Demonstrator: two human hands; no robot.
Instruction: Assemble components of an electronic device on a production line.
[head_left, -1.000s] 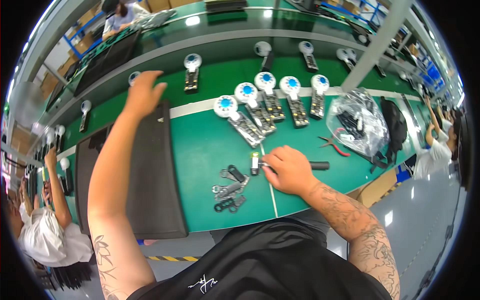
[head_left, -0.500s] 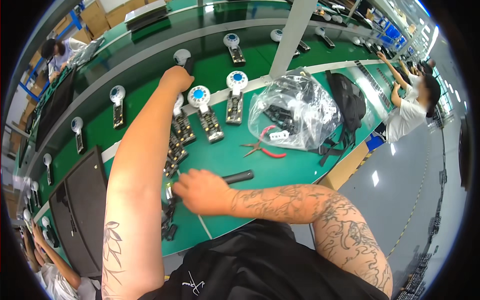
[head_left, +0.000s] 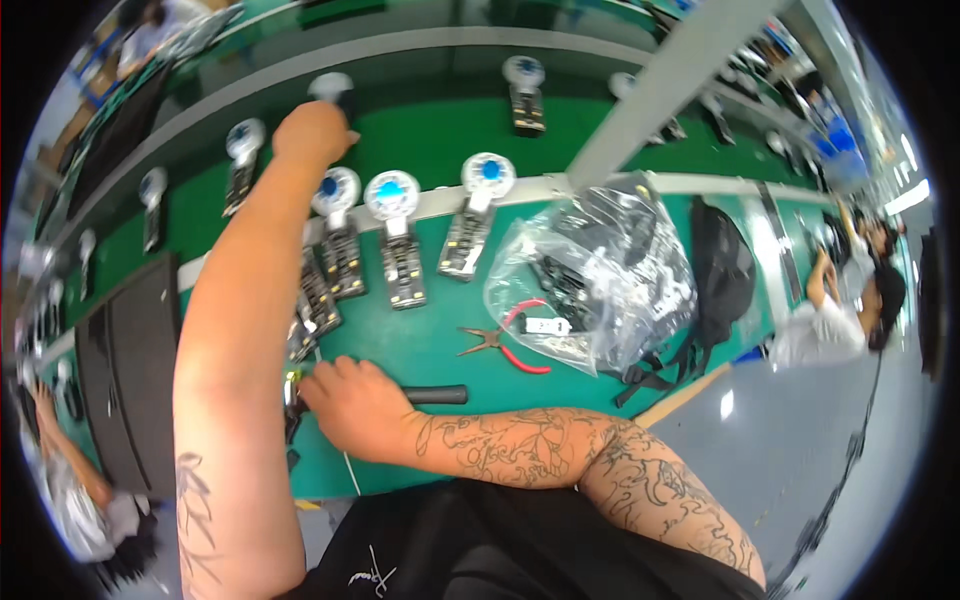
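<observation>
On the green belt (head_left: 430,140) beyond the surface (head_left: 420,350), one white-headed unit (head_left: 330,84) is lying just past the knuckles of the left hand (head_left: 314,135). That hand is showing its back to the camera, fingers partly bent, thumb jutting right; blur and angle are concealing the fingertips, so I cannot tell whether it is gripping the unit's dark handle or only touching it. Nearer the body, over the surface, the right hand (head_left: 357,408) is curling closed around a hammer (head_left: 437,395): the black handle is projecting to the right of the palm, and the metallic head, bearing a yellow-green end, is showing just left of the fingers. Between the two hands, several opened units (head_left: 399,262) are lying in a fanned group, round white heads pointing away, exposed innards facing up; the left forearm is partly hiding the leftmost ones. Right of this group, red-handled pliers (head_left: 524,360) are lying spread, tips pointing left. A clear plastic bag (head_left: 625,262) is holding dark parts just beside the pliers, and a black bag (head_left: 722,262) is sitting to its right. At far left, a dark panel (head_left: 150,330) is lying beside the left forearm.
</observation>
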